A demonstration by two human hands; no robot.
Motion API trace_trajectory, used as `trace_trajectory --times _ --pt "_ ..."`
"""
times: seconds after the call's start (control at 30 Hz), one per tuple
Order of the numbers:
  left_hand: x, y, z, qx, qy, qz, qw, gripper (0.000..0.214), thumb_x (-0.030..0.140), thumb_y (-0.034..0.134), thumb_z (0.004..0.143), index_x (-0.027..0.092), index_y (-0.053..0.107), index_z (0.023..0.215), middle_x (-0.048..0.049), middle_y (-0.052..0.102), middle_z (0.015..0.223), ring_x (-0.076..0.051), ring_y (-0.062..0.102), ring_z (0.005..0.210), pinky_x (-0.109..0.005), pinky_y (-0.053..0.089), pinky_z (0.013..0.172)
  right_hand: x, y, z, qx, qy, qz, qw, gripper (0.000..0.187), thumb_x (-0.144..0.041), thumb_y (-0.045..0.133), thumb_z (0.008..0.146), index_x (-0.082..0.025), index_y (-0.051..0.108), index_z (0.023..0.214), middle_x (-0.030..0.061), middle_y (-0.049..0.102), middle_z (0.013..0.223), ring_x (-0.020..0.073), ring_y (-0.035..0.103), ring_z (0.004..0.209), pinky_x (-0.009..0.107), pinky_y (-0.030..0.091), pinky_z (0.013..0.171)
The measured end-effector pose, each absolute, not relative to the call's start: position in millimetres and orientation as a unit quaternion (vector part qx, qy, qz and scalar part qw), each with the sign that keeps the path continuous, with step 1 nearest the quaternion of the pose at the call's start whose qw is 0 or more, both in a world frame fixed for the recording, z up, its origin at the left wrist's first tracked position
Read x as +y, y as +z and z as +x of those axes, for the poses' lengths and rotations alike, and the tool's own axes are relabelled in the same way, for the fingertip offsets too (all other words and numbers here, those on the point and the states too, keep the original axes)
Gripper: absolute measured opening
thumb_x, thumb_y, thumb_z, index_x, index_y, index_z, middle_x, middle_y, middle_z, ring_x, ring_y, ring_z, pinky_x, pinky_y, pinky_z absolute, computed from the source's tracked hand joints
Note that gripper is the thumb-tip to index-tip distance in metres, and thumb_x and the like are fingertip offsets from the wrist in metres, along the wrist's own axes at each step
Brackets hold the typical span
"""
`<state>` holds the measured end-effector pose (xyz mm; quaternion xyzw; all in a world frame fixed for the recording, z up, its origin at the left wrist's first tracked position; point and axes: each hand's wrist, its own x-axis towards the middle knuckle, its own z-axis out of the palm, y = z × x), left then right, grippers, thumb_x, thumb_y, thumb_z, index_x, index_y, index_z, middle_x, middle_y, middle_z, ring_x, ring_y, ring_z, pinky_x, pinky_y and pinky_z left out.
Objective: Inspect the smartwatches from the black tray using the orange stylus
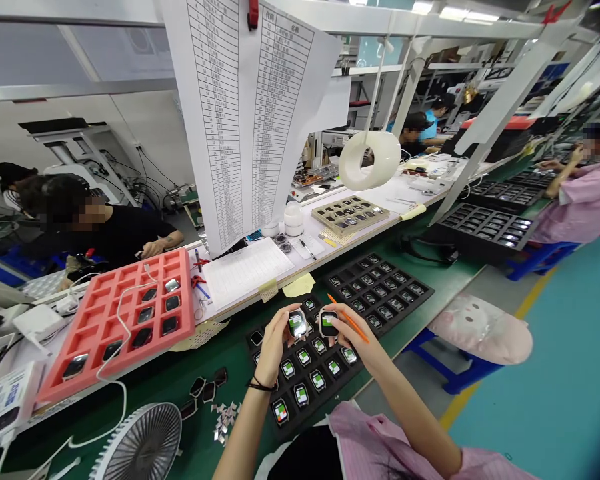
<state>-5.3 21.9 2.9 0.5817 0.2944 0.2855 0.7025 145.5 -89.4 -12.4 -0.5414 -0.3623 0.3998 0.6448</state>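
My left hand (274, 339) is closed on a smartwatch body (297, 325) without a strap, its screen bright. Close beside it, my right hand (351, 325) grips a second smartwatch body (328, 323) whose screen shows some green. A slim orange stick (359, 331), perhaps a pen, also lies in the right hand, slanting across it. Both hands are above a black tray (294, 425) holding rows of watch bodies, many with lit green-and-white screens. The fingers partly cover both held watches.
A second black tray (399, 319) of watches lies beyond. Left are a red foam tray (94, 313), a fan (143, 443), a white cable, small silvery pieces (224, 421) and loose dark frames (209, 392). A tape roll (370, 160) and printed sheets (250, 120) hang overhead. Other people sit nearby.
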Motion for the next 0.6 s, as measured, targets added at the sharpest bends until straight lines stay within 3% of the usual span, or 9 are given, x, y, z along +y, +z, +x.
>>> trace_trajectory --times 0.1,0.23,0.33,0.43,0.6 --pt "21 2 -7 0.268 0.272 0.622 0.684 0.047 0.047 0.054 0.087 0.018 0.056 0.123 -0.0060 0.064 0.091 -0.014 0.058 0.068 -0.022 0.040 0.054 -88 -15 147 -0.361 0.399 -0.548 0.641 0.030 -0.047 0.059 0.086 -0.025 0.059 0.106 0.0016 0.063 0.089 0.0096 0.056 0.051 0.022 0.032 0.039" --pt "14 -3 -7 0.186 0.223 0.734 0.614 0.061 0.029 0.069 0.078 0.025 0.046 0.134 -0.0110 0.058 0.122 -0.018 0.061 0.084 -0.027 0.050 0.065 -85 -19 145 -0.352 0.430 -0.564 0.610 0.033 -0.051 0.060 0.083 -0.024 0.064 0.101 -0.0001 0.063 0.084 0.0118 0.058 0.052 0.026 0.046 0.050" --pt "9 -8 -5 0.160 0.224 0.807 0.523 0.050 0.021 0.067 0.079 0.027 0.054 0.127 -0.0094 0.058 0.121 -0.022 0.059 0.097 -0.034 0.052 0.080 -84 -25 142 -0.324 0.440 -0.587 0.597 0.040 -0.058 0.061 0.079 -0.023 0.068 0.098 0.0033 0.067 0.094 0.0194 0.065 0.072 0.031 0.054 0.064" --pt "6 -12 -2 0.168 0.240 0.845 0.447 0.055 0.017 0.072 0.074 0.026 0.055 0.125 -0.0075 0.055 0.115 -0.024 0.054 0.108 -0.040 0.048 0.094 -85 -34 140 -0.311 0.412 -0.621 0.590 0.046 -0.061 0.060 0.078 -0.023 0.068 0.103 0.0058 0.067 0.110 0.0267 0.062 0.103 0.034 0.054 0.081" --pt "2 -21 -2 0.197 0.190 0.905 0.327 0.048 0.011 0.069 0.072 0.017 0.056 0.118 -0.0093 0.057 0.118 -0.024 0.053 0.108 -0.038 0.050 0.092 -82 -52 136 -0.352 0.395 -0.652 0.543 0.053 -0.063 0.055 0.080 -0.021 0.068 0.109 0.0081 0.069 0.112 0.0304 0.062 0.107 0.034 0.056 0.080"
